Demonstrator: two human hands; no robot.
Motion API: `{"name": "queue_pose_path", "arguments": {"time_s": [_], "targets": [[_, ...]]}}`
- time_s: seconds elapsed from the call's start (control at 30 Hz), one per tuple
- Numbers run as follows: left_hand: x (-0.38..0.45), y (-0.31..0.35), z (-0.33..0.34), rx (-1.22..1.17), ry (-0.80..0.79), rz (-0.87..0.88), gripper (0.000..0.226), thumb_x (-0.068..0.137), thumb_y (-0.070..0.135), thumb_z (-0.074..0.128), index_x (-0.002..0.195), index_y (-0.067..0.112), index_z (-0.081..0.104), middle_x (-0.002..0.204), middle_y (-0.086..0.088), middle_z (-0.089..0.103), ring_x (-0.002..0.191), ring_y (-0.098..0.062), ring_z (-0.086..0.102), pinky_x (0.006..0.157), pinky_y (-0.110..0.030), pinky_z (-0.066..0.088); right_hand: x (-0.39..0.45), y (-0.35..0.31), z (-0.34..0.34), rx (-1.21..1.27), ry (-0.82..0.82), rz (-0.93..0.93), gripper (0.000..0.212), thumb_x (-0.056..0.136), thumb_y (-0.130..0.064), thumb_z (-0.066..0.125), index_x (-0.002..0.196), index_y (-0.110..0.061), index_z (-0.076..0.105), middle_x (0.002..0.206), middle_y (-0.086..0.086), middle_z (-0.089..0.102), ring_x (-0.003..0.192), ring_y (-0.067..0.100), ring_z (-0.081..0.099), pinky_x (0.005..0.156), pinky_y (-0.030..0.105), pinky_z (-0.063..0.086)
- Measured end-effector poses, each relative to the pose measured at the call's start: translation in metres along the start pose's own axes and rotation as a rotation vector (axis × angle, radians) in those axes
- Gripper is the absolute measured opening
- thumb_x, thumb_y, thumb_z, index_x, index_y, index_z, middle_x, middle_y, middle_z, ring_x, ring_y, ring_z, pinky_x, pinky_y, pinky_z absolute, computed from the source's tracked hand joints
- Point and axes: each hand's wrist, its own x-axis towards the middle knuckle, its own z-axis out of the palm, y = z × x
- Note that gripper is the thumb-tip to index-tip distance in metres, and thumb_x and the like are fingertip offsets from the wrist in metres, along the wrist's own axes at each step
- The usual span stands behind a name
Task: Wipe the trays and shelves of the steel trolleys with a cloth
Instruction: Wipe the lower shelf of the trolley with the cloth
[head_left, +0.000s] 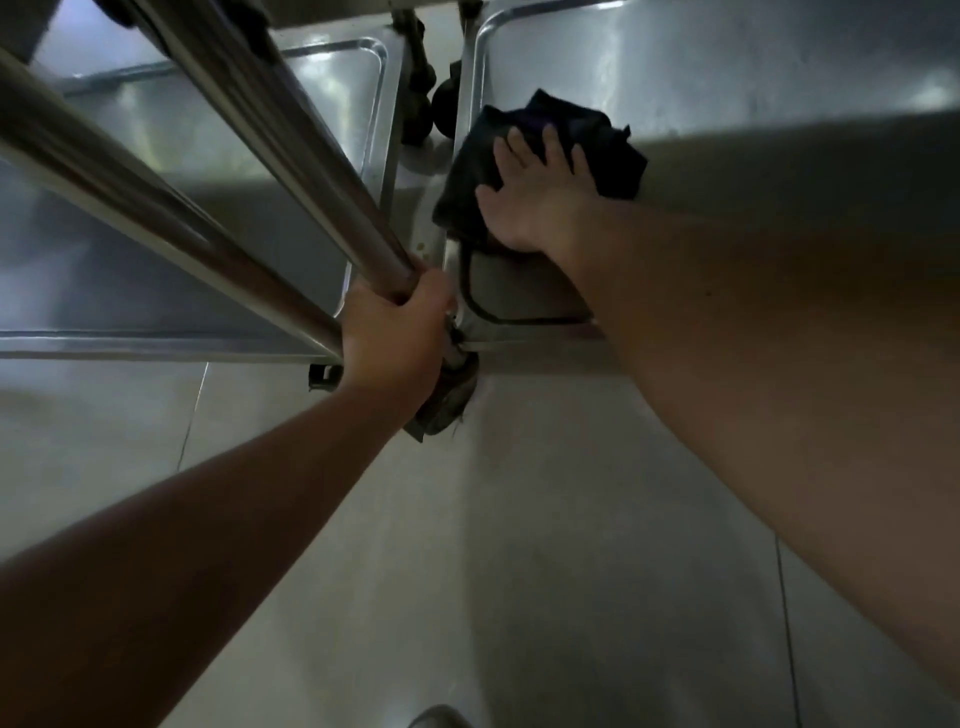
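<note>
Dark cloth (540, 150), crumpled, lies on the bottom steel tray (727, 78) of the right-hand trolley, at its near-left corner; long axis runs roughly from that corner out toward the tray's middle. Right hand (535, 197) presses flat on it, fingers straight and spread apart. Left hand (395, 338) grips an upright steel post (291, 156), fingers curled around the tube. Second trolley's tray (156, 208) sits just beside, to the left. Black castor wheels (431, 104) show between the two trays

Pale tiled floor (519, 571); dark grout lines.
</note>
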Motion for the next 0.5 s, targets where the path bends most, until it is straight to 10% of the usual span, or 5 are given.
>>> {"name": "queue_pose_path", "arguments": {"time_s": [0.5], "targets": [[0.001,0.005,0.004,0.003,0.047,0.045,0.032,0.084,0.017,0.066,0.059,0.037,0.066,0.055,0.007,0.063,0.048,-0.005,0.059,0.046,-0.017,0.047,-0.102,0.024,0.037,-0.135,-0.008,-0.446,0.087,0.089,-0.080,0.003,0.166,-0.039,0.003,0.174,-0.014,0.001,0.160,0.015,-0.013,0.129,0.045,-0.006]]}}
